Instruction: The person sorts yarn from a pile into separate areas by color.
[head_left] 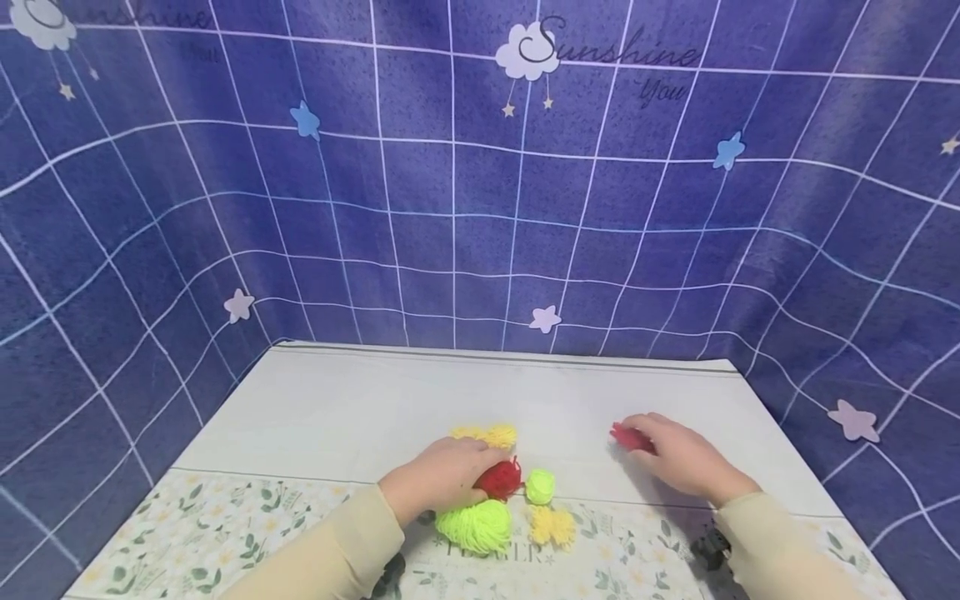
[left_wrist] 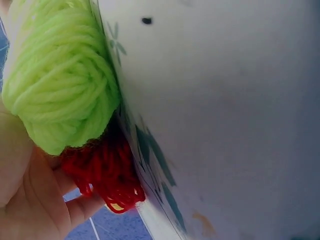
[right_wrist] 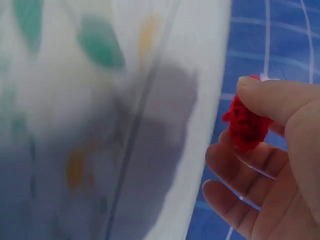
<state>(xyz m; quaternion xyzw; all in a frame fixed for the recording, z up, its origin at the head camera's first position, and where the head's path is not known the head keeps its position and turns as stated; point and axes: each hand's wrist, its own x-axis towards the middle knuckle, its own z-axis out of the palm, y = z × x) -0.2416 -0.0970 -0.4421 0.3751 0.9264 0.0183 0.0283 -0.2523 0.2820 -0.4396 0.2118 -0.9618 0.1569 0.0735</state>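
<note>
My right hand (head_left: 678,454) pinches a small red yarn piece (head_left: 632,438) between thumb and fingers; in the right wrist view the red piece (right_wrist: 247,121) is held off the surface. Around a dark red yarn bundle (head_left: 498,480) curl the fingers of my left hand (head_left: 448,473). Just below that hand lies a large lime-green yarn ball (head_left: 476,527). The left wrist view has the green ball (left_wrist: 62,80) close to the palm, with the red yarn (left_wrist: 107,172) against the fingers.
Yellow yarn (head_left: 498,435) lies behind my left hand. A small lime ball (head_left: 540,486) and a yellow yarn piece (head_left: 552,526) sit right of the large ball. The table (head_left: 360,383) has a floral cloth at its front; a blue grid curtain (head_left: 420,208) surrounds it.
</note>
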